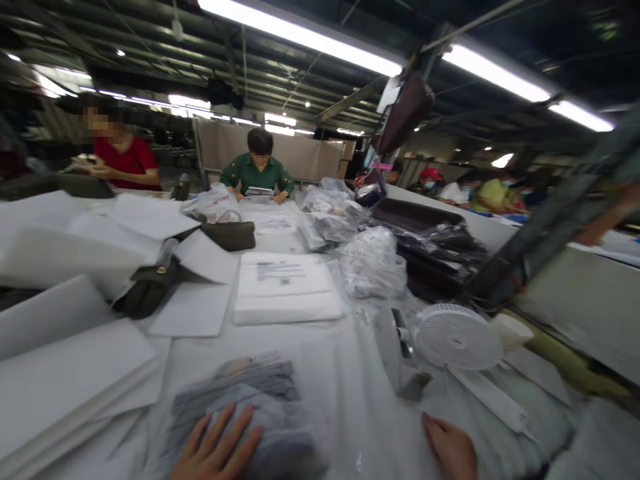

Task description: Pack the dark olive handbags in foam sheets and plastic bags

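Observation:
My left hand [217, 447] lies flat, fingers spread, on a grey folded cloth in a clear plastic bag [255, 400] at the near edge of the white table [320, 347]. My right hand [450, 447] rests on the table surface to the right of it, fingers together and holding nothing that I can see. A small white fan [457, 337] lies just beyond my right hand, beside a grey metal tool [400, 353].
Stacks of white foam sheets [70, 373] fill the left side. A white packed stack with a label [285, 287], olive bags [227, 233] and dark bagged goods [430, 247] lie further back. Two people sit at the far end; a grey post [545, 220] slants at right.

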